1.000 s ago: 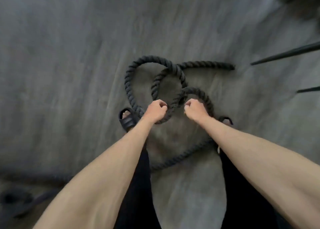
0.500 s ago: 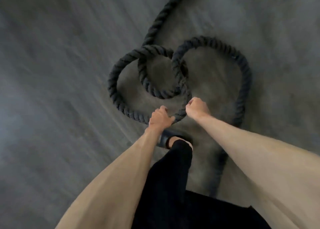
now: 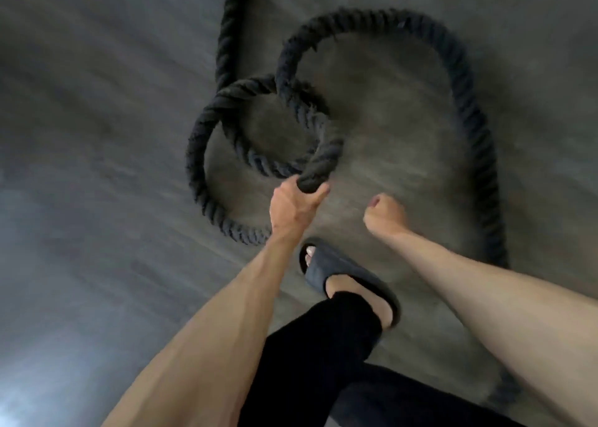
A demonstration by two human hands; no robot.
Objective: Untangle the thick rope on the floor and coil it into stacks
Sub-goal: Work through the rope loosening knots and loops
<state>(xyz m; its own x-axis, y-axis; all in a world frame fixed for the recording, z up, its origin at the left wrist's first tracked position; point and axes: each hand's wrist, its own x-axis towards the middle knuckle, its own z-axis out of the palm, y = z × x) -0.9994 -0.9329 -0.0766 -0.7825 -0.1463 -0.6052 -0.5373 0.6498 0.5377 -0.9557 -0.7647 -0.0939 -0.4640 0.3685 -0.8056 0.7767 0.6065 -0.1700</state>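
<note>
A thick black twisted rope (image 3: 466, 109) lies on the grey floor in overlapping loops: a small ring at centre-left, a larger arc sweeping right and down, and a strand running off the top edge. My left hand (image 3: 296, 208) is shut on the rope where the small loops cross, lifting that part slightly. My right hand (image 3: 385, 214) hovers to the right of it, fingers curled into a loose fist with nothing in it, apart from the rope.
My foot in a dark slipper (image 3: 348, 281) and a black trouser leg (image 3: 317, 355) stand just below the hands. The rope's right arc passes behind my right forearm. Grey wood-grain floor (image 3: 97, 168) spreads all around.
My right hand has let go of the rope and drawn back to the right. My left hand keeps its hold. The view has moved closer and the loops have shifted.
</note>
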